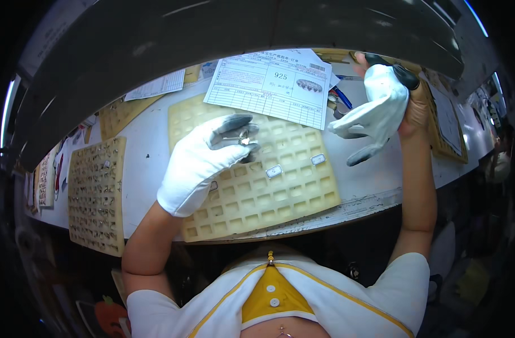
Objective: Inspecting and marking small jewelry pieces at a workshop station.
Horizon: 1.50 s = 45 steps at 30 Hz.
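My left hand (198, 156), in a white glove with dark fingertips, pinches a shiny ring (243, 137) between thumb and fingers. It hovers above a cream compartment tray (332, 186), whose visible pockets look mostly vacant. Two small numbered tags (273, 171) (318, 159) lie on that tray, and another tag shows partly beside my left wrist. Out at the upper right, my right hand (417, 112) is bare except for black finger covers. A loose white glove (382, 105) hangs from it, its dark-tipped fingers drooping to the left.
A printed form (240, 82) overlaps the tray's far edge. Left of my left arm stands a second tray (121, 190) filled with small jewellery pieces. A blue pen (342, 98) lies near the form. Another tray with papers (447, 114) sits at right. A dark hood (240, 29) hangs overhead.
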### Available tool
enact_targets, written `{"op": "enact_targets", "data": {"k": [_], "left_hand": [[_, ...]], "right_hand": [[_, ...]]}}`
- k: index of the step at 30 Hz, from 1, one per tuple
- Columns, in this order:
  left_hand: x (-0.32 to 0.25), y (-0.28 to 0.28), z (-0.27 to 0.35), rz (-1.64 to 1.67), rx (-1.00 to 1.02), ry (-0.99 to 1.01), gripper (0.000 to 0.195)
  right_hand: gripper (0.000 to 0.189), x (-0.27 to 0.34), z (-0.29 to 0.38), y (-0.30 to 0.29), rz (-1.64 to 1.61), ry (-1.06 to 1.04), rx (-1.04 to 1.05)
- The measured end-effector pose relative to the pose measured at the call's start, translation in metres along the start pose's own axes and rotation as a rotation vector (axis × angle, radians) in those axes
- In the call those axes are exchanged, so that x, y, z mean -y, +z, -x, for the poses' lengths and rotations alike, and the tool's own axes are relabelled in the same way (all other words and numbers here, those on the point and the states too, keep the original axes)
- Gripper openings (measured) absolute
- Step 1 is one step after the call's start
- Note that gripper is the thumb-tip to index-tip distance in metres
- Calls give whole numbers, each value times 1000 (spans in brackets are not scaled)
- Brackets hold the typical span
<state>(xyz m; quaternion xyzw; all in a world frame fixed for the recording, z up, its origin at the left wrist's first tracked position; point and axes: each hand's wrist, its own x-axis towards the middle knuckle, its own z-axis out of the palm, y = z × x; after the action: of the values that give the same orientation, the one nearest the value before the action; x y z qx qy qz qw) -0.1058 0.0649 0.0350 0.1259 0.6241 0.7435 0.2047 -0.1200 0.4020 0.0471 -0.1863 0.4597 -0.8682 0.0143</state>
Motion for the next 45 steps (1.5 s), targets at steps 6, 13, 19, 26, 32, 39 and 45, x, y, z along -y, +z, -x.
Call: {"op": "enact_targets", "data": {"k": [6, 13, 19, 26, 32, 39, 45], "left_hand": [[-6, 6, 5, 17, -17, -11, 38], [-9, 13, 16, -29, 138, -131, 37], [1, 18, 11, -177, 163, -197, 34], [5, 18, 6, -84, 108, -263, 34], [3, 11, 6, -26, 15, -190, 41], [0, 13, 4, 0, -3, -116, 37], [-1, 13, 5, -37, 68, -108, 36]], "right_hand": [[51, -19, -20, 14, -315, 138, 185], [29, -85, 8, 59, -60, 420, 16], [26, -98, 18, 67, -68, 509, 25], [27, -88, 18, 71, -254, 423, 156], [23, -75, 16, 61, -249, 460, 42], [25, -68, 16, 73, 778, -234, 357], [30, -61, 23, 78, 1513, -485, 597]]}}
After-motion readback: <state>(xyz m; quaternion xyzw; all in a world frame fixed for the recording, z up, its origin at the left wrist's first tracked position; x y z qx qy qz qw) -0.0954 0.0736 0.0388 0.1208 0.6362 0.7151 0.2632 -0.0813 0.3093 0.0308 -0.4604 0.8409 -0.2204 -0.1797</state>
